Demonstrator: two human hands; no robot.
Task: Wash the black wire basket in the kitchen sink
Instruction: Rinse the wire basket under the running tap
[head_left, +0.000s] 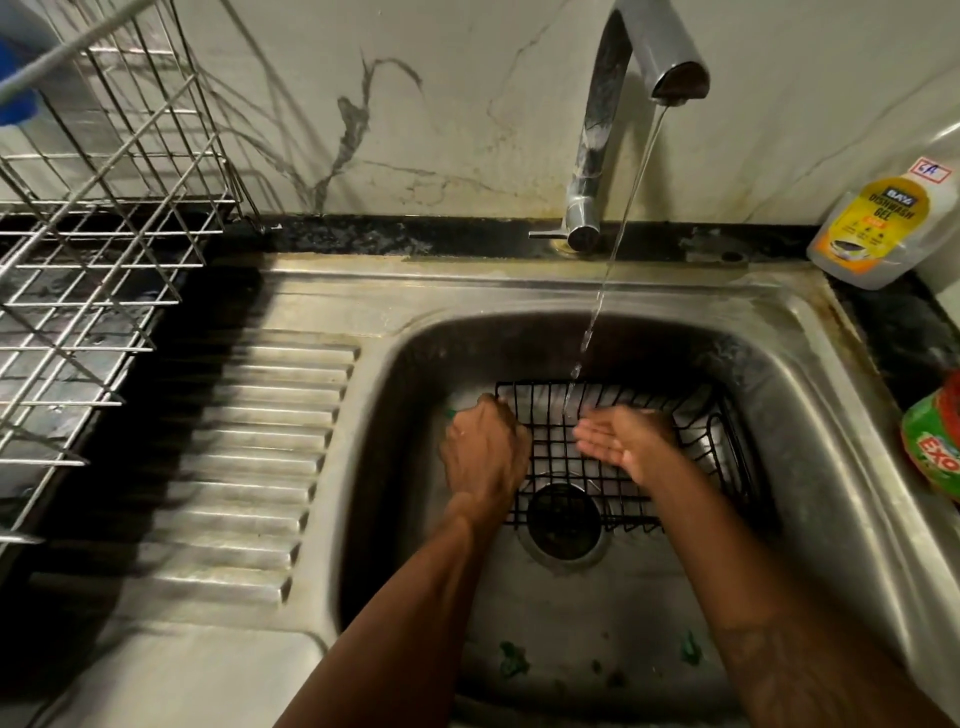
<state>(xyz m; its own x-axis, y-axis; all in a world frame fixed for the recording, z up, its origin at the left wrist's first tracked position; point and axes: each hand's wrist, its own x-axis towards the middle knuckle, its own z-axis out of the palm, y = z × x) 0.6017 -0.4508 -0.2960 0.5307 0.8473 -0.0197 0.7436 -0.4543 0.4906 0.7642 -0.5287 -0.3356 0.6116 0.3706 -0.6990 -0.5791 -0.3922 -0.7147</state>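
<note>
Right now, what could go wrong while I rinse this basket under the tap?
Water striking the black wire basket may splash over the sink rim. Only the left hand grips the basket; the right hand lies open, so it could slip. Green scraps might wash into the drain.

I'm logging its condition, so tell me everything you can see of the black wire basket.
The basket is a shallow rectangular tray of thin black wire that looks like coated metal, with a square grid floor and low barred sides. It sits open side up in the sink, its near edge over the drain. Tap water falls on its far side. The left hand grips its left rim. The right hand lies open inside it, contact unclear.
</note>
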